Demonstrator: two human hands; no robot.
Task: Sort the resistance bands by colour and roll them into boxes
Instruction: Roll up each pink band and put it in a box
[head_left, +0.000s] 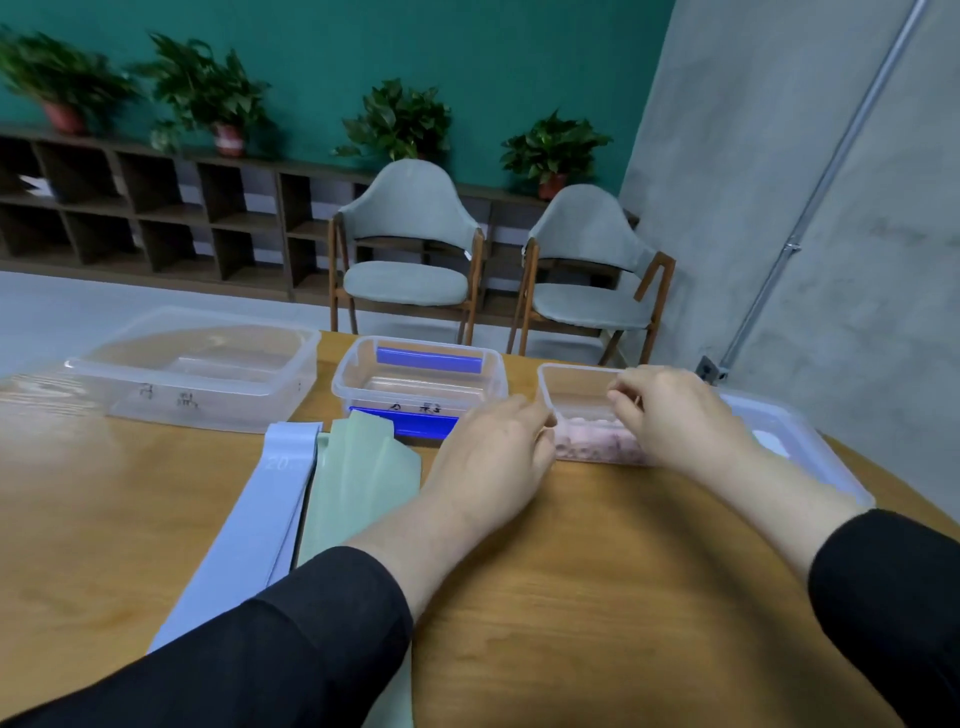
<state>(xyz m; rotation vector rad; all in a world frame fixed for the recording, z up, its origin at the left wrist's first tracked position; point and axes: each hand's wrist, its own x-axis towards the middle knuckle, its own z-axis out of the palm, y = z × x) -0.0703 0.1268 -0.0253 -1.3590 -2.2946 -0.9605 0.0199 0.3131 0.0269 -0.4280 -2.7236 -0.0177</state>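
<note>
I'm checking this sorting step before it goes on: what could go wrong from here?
1. The small clear plastic box holding the pink rolled band is light; both hands working at it could tip or slide it.
2. The pink roll may spring loose once let go.
3. The left sleeve lies over the flat pale green band and could drag it.

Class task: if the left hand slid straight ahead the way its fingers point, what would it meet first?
Most likely the near left wall of the small clear box with pink contents; the left hand already looks nearly against it.
</note>
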